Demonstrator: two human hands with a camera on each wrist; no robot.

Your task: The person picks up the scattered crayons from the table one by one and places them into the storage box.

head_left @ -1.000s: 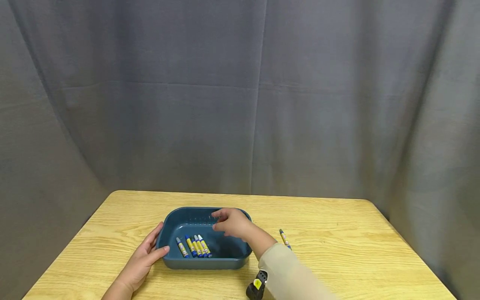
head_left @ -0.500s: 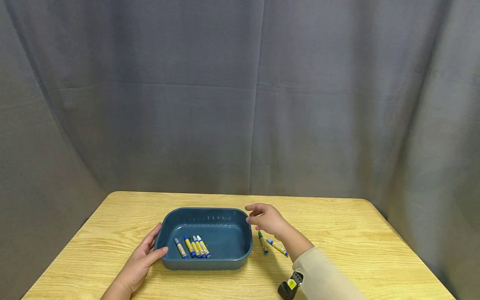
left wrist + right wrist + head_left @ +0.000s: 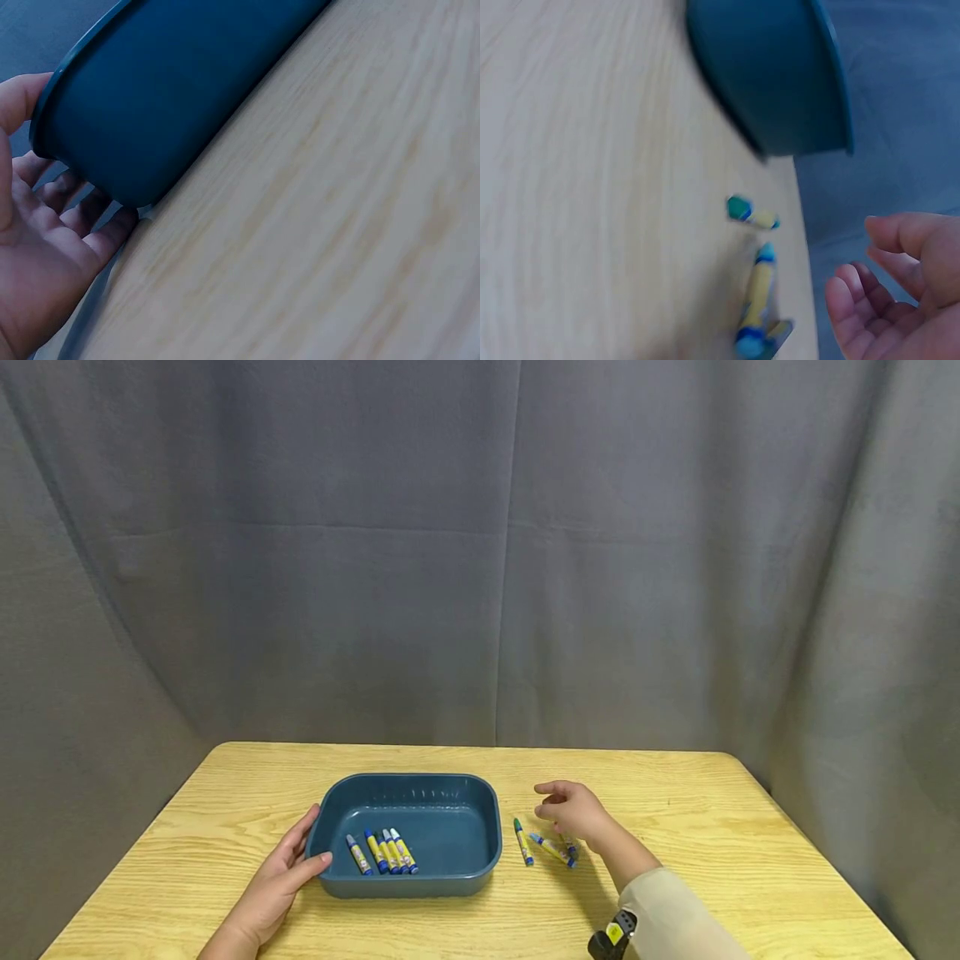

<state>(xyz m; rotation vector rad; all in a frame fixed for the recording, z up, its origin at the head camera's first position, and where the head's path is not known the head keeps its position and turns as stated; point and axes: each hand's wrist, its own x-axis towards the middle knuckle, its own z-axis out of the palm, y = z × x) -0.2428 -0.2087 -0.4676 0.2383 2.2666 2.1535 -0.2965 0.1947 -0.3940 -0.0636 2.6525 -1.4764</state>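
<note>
Head view: the right hand [image 3: 573, 810] hovers with loosely curled, empty fingers over loose crayons [image 3: 553, 849] on the wooden surface [image 3: 712, 852], right of a blue tub [image 3: 480, 860]. Three loose crayons show: a green one [image 3: 522, 842] pointing away, two partly under the hand. Four crayons [image 3: 382, 852] lie in the tub. The left hand [image 3: 281, 877] rests flat against the tub's left wall.

Left wrist view: straight fingers [image 3: 90, 240] touch the tub [image 3: 172, 90].

Right wrist view: the crayons [image 3: 756, 300] lie left of the relaxed fingers [image 3: 855, 300], long axis toward the tub [image 3: 780, 82].

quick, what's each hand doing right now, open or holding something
Left hand: open, resting against the blue tray, thumb on its rim.
Right hand: open, empty, above the crayons on the table.
</note>
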